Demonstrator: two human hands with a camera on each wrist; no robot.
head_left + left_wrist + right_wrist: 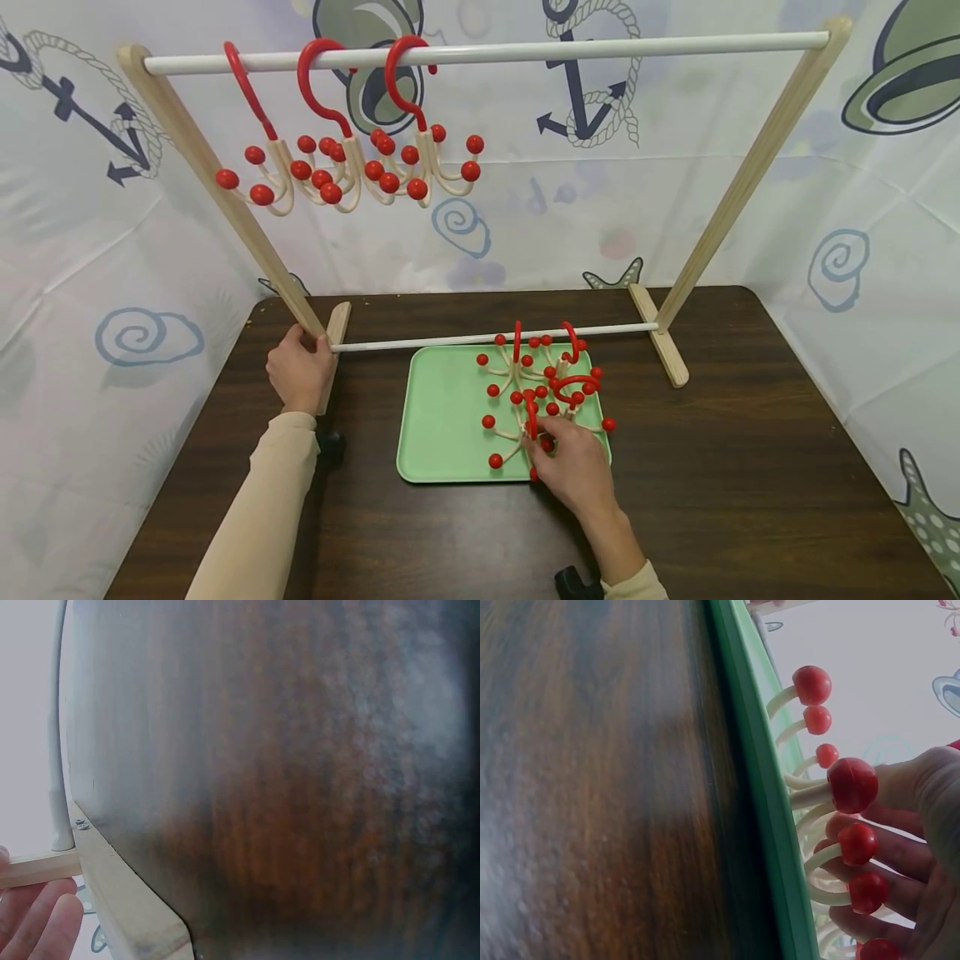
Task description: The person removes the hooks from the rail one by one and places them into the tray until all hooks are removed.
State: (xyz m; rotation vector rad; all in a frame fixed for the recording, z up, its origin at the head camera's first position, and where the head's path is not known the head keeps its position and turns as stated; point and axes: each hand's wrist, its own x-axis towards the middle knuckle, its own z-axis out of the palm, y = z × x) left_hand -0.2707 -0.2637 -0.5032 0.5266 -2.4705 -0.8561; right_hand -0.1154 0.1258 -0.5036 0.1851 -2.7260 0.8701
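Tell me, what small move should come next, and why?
Probably the right hand should lift the nearest red-hooked hanger gently from the green tray: its fingers are on it, three similar hangers hang from the upper bar, and the left hand grips the wooden post.

The person's left hand (302, 368) grips the left wooden upright (217, 187) of a rack near its foot, while the right hand (576, 468) pinches a red-hooked, ball-tipped hanger (532, 414) over a green tray (442, 417). More such hangers lie on the tray, which rests on a dark wood-grain table (735, 500). Three matching hangers (354, 158) hang from the left half of the white top rod (600, 50).
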